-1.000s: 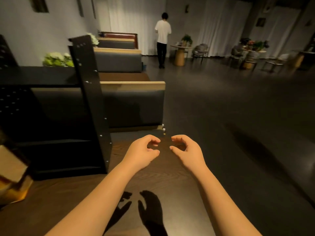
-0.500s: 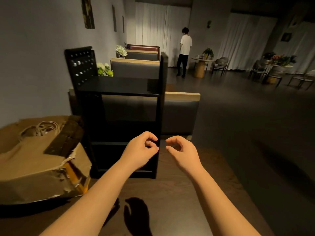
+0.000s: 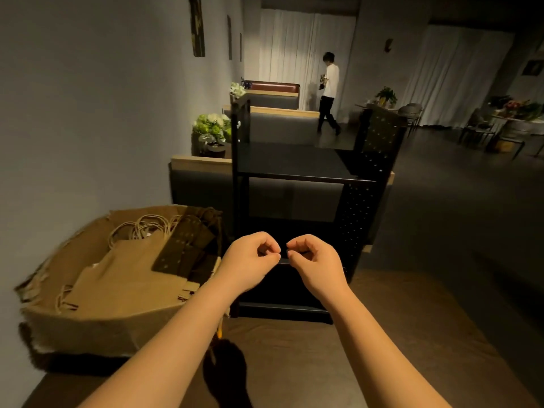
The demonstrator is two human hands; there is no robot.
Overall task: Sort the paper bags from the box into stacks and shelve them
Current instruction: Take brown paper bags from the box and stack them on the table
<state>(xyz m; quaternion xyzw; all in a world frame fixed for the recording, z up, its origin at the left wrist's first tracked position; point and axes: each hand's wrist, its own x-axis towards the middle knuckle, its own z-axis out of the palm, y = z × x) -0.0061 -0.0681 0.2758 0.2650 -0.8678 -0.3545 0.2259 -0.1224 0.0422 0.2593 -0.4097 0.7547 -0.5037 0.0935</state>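
Swinging left, the view now brings the torn cardboard box (image 3: 88,295) fully into sight at nine o'clock, and the black shelf unit (image 3: 294,178) has slid to twelve o'clock, dead ahead on the dark table (image 3: 412,348). Both hands hover side by side in front of the shelf, left hand (image 3: 250,262) and right hand (image 3: 316,265), fingers curled, thumb near fingertips, holding nothing, almost touching each other. The paper bags (image 3: 129,278) lie flat in the box, brown ones with twine handles, dark ones on top toward one o'clock of the pile, long axis running roughly from seven to one. The left hand is clearly nearer, so a reach across to nine o'clock looks like its job. No bags are on the shelves yet.
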